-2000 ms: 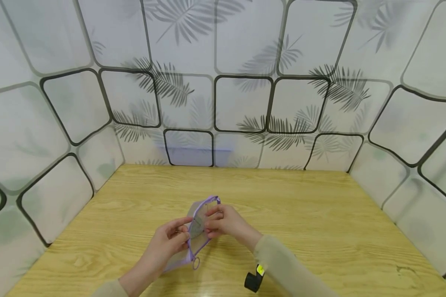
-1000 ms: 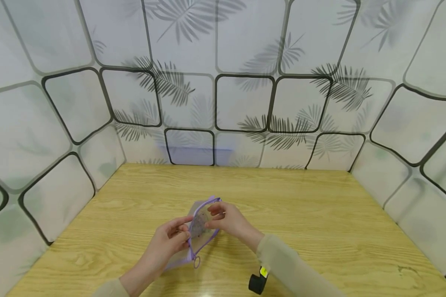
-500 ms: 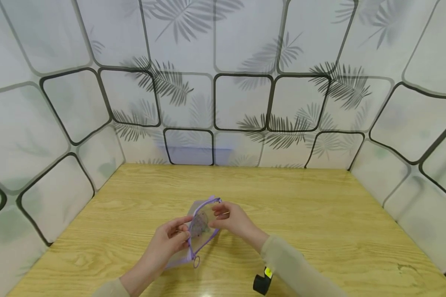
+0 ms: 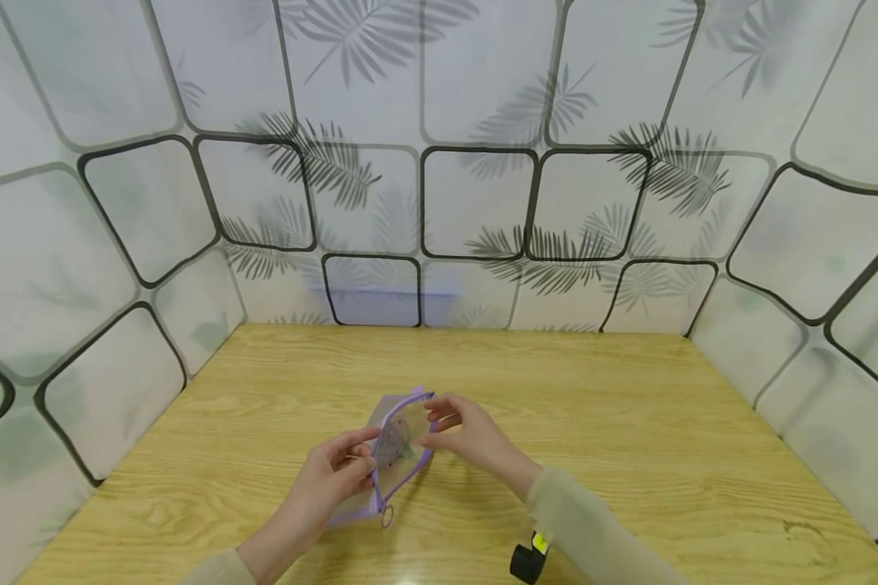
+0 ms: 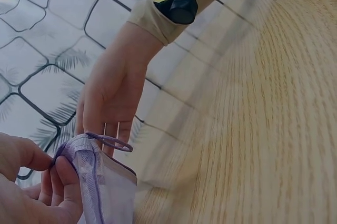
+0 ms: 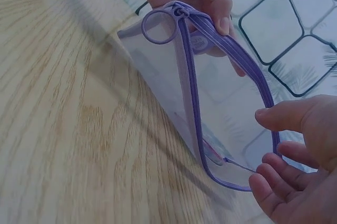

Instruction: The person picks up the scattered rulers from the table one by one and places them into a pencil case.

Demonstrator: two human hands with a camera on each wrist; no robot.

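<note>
A translucent mesh zip pouch (image 4: pixel 354 505) with purple trim stands with its mouth spread, a purple ring pull (image 4: pixel 387 516) at the near end of the zip. My left hand (image 4: pixel 332 471) pinches the near-left edge of the mouth between thumb and fingers. At the far right side of the mouth is my right hand (image 4: pixel 471 435), thumb and fingers spread apart and loosely bent, close to the zip edge. Whether the fingertips touch it, I cannot tell. Within the pouch shows a greyish, speckled flat item (image 4: pixel 395 443); its kind is unclear through the mesh.
The pouch is on a wood-grain table (image 4: pixel 593 390). White patterned curtain walls (image 4: pixel 475 203) enclose it at the back and both sides. A black wrist camera (image 4: pixel 528 562) with a yellow mark sits by my right sleeve.
My right hand has drawn back rightward out of the pouch's mouth, its fingers separating. The speckled item inside shows more fully. My left hand keeps its hold in place.
</note>
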